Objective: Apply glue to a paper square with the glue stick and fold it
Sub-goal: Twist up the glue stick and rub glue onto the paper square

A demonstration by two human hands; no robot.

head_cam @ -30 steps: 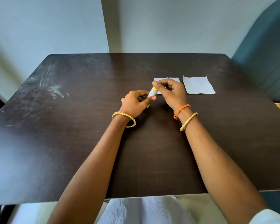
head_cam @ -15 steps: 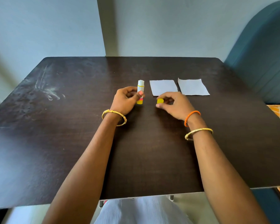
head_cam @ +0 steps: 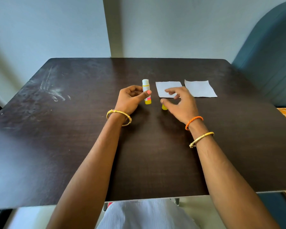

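My left hand (head_cam: pixel 130 99) grips an uncapped glue stick (head_cam: pixel 146 92) upright, thumb across its label, white glue showing at the top. The yellow cap (head_cam: pixel 164 107) stands on the dark table (head_cam: pixel 73 129), just under my right hand (head_cam: pixel 182 103). That hand hovers with fingers spread and loose, holding nothing, partly over the near white paper square (head_cam: pixel 165 88). A second paper square (head_cam: pixel 200 88) lies flat to its right.
A blue-green upholstered chair back (head_cam: pixel 267 55) rises at the table's right side. White smears (head_cam: pixel 54 91) mark the table's far left. The wall stands close behind the table's far edge.
My right hand has let go of the yellow cap on the table and lifted, opening its fingers toward the near paper square. My left hand still holds the glue stick upright.
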